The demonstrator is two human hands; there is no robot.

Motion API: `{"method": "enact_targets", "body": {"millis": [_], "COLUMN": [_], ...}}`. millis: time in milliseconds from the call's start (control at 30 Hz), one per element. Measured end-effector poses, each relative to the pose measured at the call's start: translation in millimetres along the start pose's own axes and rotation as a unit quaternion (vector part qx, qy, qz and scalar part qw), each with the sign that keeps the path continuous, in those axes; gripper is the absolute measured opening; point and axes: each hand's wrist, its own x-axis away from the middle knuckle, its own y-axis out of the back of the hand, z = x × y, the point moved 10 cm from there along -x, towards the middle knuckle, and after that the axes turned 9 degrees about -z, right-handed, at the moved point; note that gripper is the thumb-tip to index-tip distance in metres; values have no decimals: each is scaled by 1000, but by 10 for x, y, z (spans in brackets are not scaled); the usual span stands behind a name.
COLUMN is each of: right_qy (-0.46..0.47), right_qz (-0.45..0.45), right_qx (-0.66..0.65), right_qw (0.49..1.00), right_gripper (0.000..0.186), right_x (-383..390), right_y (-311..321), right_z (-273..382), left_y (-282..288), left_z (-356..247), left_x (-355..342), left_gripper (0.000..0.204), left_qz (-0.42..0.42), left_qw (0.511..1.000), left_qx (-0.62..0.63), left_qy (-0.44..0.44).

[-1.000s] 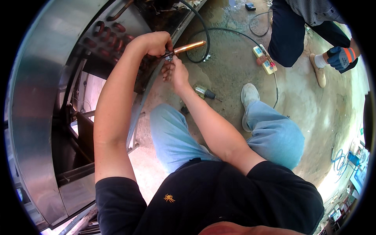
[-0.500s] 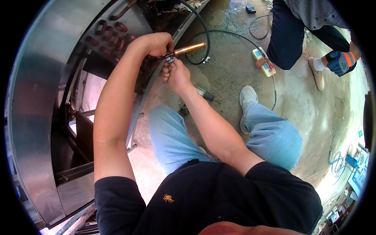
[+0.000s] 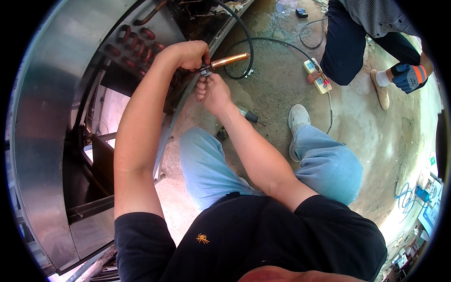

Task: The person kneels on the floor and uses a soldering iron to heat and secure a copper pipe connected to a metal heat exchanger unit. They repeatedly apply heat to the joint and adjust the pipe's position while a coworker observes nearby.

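Note:
A shiny copper cylinder with a tapered tip point(image 3: 230, 60) sticks out to the right from between my hands, beside the metal cabinet point(image 3: 40, 141). Bent over its left end, my left hand point(image 3: 191, 55) is closed, its fingertips pinching something partly hidden. My right hand point(image 3: 213, 93) comes up from below with curled fingers. Its thumb and forefinger are closed on a small silvery metal tool point(image 3: 205, 72) set against the thin pipe at the cylinder's left end. The tool's exact kind is too small and covered to tell.
Bent copper coil ends point(image 3: 136, 44) show inside the cabinet. A black hose point(image 3: 249, 28) loops behind the cylinder. On the floor lie a drill point(image 3: 250, 115) and a power strip point(image 3: 318, 76). A co-worker's gloved hand point(image 3: 408, 77) rests at the far right.
The whole view has shifted very slightly. Both hands stay at the cylinder's left end, with almost the same grip.

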Motion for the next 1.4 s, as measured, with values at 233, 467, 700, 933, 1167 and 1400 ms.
{"method": "enact_targets", "body": {"millis": [233, 467, 700, 933, 1167, 1400], "right_qy": [179, -68, 98, -9, 276, -87], "right_qz": [-222, 28, -172, -40, -195, 73], "right_qx": [232, -98, 155, -20, 347, -150], "right_qw": [930, 993, 968, 999, 875, 982], "right_gripper": [43, 45, 45, 45, 44, 44], "right_x": [331, 42, 232, 182, 342, 70], "right_y": [-26, -108, -55, -182, -74, -212], "right_z": [216, -169, 100, -40, 360, -115], "left_y": [39, 21, 31, -13, 0, 14], "left_z": [-42, -8, -30, 51, 35, 25], "left_x": [40, 22, 43, 18, 9, -5], "left_gripper": [36, 36, 37, 39, 40, 39], "left_qz": [-19, -8, -6, -1, -4, -11], "left_qw": [1000, 1000, 1000, 1000, 1000, 1000], "left_qx": [-13, -5, -8, 6, -5, -16], "left_qy": [-18, -4, -6, 19, 16, 3]}}
